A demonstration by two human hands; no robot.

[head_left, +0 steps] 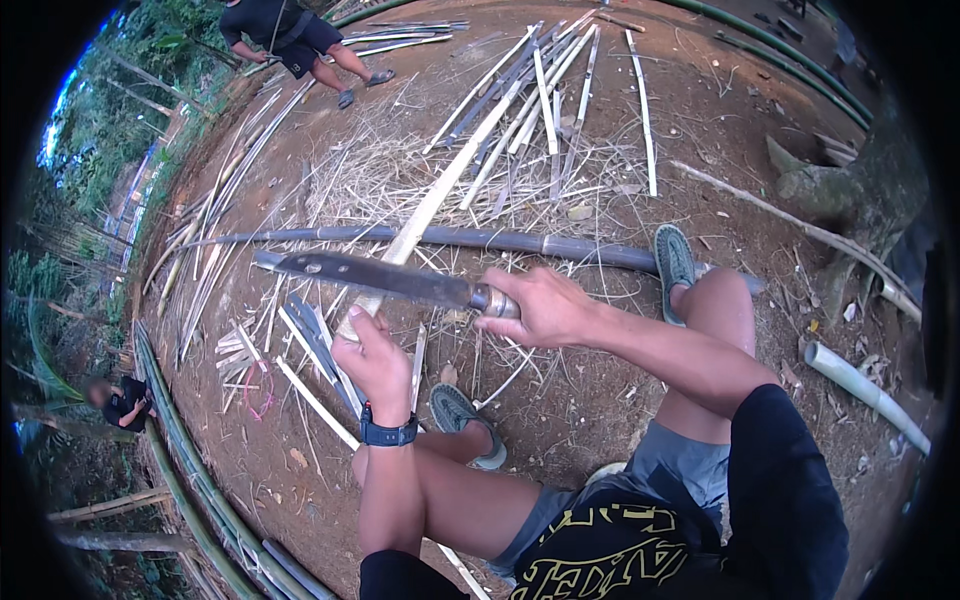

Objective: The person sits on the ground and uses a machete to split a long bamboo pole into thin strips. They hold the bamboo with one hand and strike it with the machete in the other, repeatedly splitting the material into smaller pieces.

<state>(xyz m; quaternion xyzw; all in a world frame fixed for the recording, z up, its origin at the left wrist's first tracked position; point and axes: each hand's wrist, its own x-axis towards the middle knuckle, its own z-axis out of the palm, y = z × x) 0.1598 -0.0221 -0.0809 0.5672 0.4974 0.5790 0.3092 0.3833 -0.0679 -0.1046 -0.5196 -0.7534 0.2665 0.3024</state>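
Observation:
A long pale bamboo strip (425,215) slants away from me over the ground, its near end gripped by my left hand (375,362), which wears a dark wristwatch. My right hand (545,305) is wrapped around the handle of a machete (385,280). The broad dark blade points left and lies across the strip just beyond my left fingers. Whether its edge bites into the strip or only rests against it, I cannot tell. Under the strip, a dark bamboo pole (480,238) runs sideways along the ground.
Split bamboo strips (545,110) and shavings (370,165) cover the dirt ahead. Several green poles (190,480) line the left side. A cut bamboo tube (865,390) lies at right near a tree trunk (850,190). One person (290,35) stands far left; another (125,402) is beyond the poles.

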